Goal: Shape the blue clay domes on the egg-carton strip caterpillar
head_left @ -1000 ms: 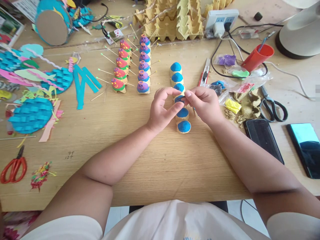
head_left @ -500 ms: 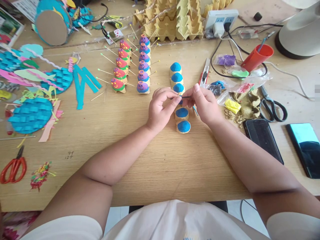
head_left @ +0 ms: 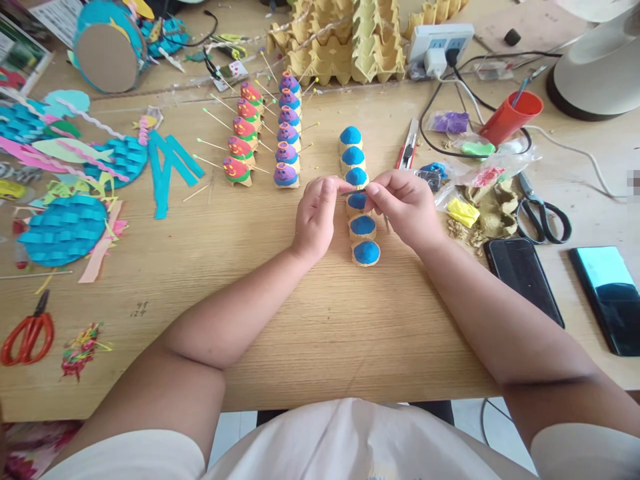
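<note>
A row of egg-carton cups topped with blue clay [head_left: 367,253] runs up the table in front of me. Over its middle, my right hand [head_left: 403,203] pinches a thin dark strip [head_left: 354,192] between thumb and fingertips. The strip's left end reaches the fingertips of my left hand [head_left: 317,213], whose thumb is raised and fingers are bent together. A thin blue tool shows just below my right hand. Left of the row stand two finished-looking rows, one red and green [head_left: 237,169], one purple and blue [head_left: 286,175], with thin sticks in their sides.
A box cutter [head_left: 410,143], a red cup [head_left: 515,115], bagged clay [head_left: 463,212], black scissors [head_left: 545,217] and two phones [head_left: 524,277] lie to the right. Blue woven paper shapes [head_left: 65,230] and red scissors [head_left: 30,333] are at the left. Egg cartons [head_left: 335,57] stand behind.
My left thumb has lifted off the dark strip and moved left. My right thumb has come down onto the strip, and my right hand has shifted slightly left.
</note>
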Demonstrator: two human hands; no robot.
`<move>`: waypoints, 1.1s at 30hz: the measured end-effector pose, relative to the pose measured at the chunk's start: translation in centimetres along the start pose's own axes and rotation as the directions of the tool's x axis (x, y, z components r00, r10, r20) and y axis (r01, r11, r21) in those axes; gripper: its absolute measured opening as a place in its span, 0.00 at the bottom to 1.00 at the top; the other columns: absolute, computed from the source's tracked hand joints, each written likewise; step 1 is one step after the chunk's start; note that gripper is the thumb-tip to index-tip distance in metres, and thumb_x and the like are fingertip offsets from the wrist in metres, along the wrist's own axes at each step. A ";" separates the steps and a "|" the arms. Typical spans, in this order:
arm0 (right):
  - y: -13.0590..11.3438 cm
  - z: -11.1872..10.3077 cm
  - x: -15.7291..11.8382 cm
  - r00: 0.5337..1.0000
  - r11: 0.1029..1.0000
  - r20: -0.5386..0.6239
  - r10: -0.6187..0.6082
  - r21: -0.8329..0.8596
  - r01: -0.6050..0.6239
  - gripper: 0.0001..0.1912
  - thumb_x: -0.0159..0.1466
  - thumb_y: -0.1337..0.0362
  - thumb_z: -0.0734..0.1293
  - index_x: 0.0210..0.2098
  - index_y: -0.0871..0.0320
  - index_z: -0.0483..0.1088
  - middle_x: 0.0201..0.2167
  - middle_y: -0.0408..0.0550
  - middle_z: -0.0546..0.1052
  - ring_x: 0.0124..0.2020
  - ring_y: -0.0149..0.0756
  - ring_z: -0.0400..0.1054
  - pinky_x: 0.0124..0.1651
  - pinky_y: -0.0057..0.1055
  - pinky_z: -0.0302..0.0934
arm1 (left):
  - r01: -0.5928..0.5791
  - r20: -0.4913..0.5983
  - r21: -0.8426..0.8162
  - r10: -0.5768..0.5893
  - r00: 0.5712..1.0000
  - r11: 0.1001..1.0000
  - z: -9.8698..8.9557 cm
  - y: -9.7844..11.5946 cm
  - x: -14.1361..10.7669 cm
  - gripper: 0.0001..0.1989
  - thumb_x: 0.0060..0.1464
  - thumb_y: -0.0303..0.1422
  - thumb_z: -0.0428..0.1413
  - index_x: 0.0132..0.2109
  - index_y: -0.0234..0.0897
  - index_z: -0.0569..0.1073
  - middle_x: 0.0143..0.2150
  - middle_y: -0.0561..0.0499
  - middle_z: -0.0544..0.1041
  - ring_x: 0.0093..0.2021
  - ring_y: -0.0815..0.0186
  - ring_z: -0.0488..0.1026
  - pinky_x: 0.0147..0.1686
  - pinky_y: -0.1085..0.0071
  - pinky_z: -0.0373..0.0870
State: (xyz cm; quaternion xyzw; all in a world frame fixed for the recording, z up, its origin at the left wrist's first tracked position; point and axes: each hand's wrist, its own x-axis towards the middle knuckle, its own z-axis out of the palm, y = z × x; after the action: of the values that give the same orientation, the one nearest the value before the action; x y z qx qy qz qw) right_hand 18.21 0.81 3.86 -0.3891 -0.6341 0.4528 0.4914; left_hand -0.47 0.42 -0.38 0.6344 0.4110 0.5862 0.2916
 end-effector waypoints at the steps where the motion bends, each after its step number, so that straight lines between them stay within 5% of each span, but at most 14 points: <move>1: -0.1 0.0 0.0 1.000 1.000 -0.016 -0.004 -0.018 0.004 0.30 0.65 0.34 0.74 0.29 0.54 0.73 0.25 0.42 0.78 0.26 0.28 0.67 0.30 0.28 0.63 | 0.020 -0.008 0.001 -0.020 1.000 1.000 0.0 0.1 0.0 0.32 0.76 0.59 0.42 0.45 0.46 0.83 0.46 0.51 0.86 0.54 0.61 0.81 0.64 0.55 0.74; 9: 0.0 -0.1 0.0 0.998 0.997 -0.058 -0.005 -0.077 0.000 0.34 0.65 0.30 0.71 0.24 0.55 0.73 0.21 0.42 0.77 0.23 0.27 0.64 0.27 0.28 0.60 | 0.053 -0.027 -0.090 -0.056 0.998 0.994 0.2 0.7 -0.1 0.21 0.68 0.58 0.59 0.48 0.48 0.81 0.49 0.49 0.84 0.56 0.59 0.81 0.63 0.55 0.75; 25: 0.2 0.0 -0.2 0.991 0.991 -0.026 0.132 0.040 -0.131 0.38 0.65 0.24 0.64 0.30 0.54 0.76 0.22 0.44 0.78 0.24 0.31 0.67 0.30 0.31 0.65 | -0.177 -0.023 0.153 0.183 0.983 0.972 0.3 0.5 0.2 0.18 0.72 0.51 0.57 0.39 0.44 0.78 0.42 0.51 0.85 0.50 0.62 0.81 0.64 0.57 0.72; 33: 0.3 0.6 -0.4 0.994 0.973 0.045 0.095 0.205 -0.102 0.31 0.53 0.35 0.83 0.39 0.53 0.76 0.32 0.43 0.81 0.33 0.32 0.75 0.37 0.31 0.71 | -0.226 -0.044 0.189 0.238 0.970 0.956 0.4 0.1 0.1 0.17 0.71 0.49 0.59 0.38 0.44 0.79 0.41 0.51 0.85 0.50 0.62 0.80 0.62 0.58 0.73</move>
State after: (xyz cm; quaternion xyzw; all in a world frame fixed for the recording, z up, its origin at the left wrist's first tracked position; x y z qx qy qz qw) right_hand 17.75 0.38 3.40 -0.3590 -0.5717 0.5470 0.4952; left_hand -0.10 0.48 -0.36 0.6825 0.3951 0.5969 0.1479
